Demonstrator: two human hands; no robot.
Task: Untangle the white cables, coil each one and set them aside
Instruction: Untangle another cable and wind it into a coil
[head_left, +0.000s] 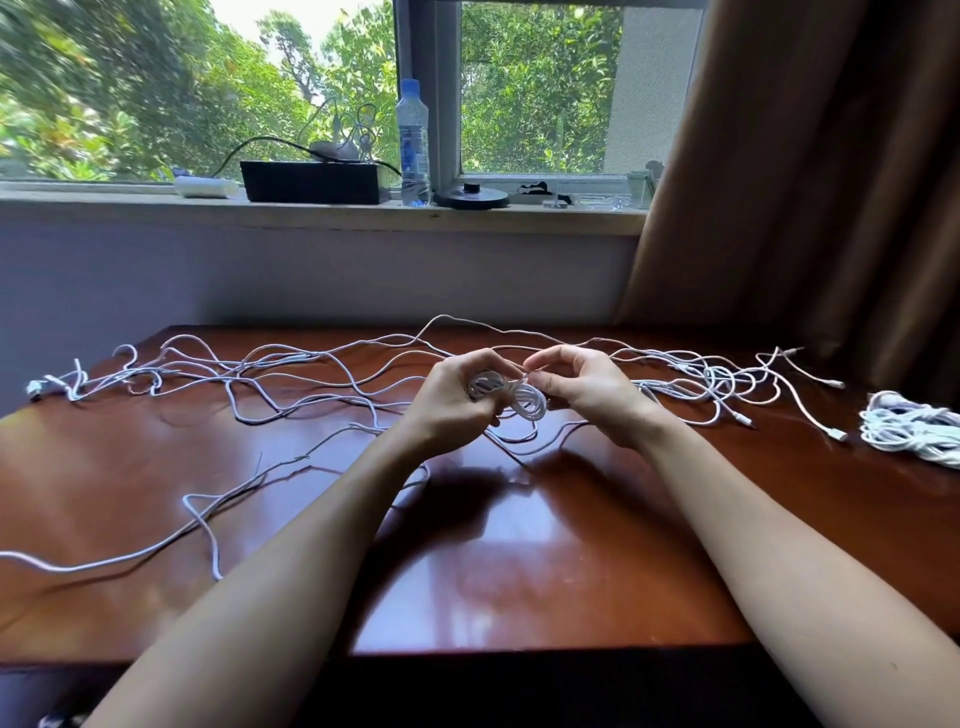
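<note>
White tangled cables (291, 374), head view: spread loosely across the far half of a glossy reddish-brown wooden table (519, 571). A small coil of white cable (522, 400) is gripped in the curled left hand (457, 400) above the table's middle. Its strand is pinched by the right hand (587, 395). A heap of coiled white cables (914, 431) is noted at the right edge.

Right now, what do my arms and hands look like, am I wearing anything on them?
Both are bare. The left forearm and right forearm show no sleeves as far up as the picture reaches. The left hand and right hand have no gloves, and no rings, watch or bracelet show on the sides facing the camera.
</note>
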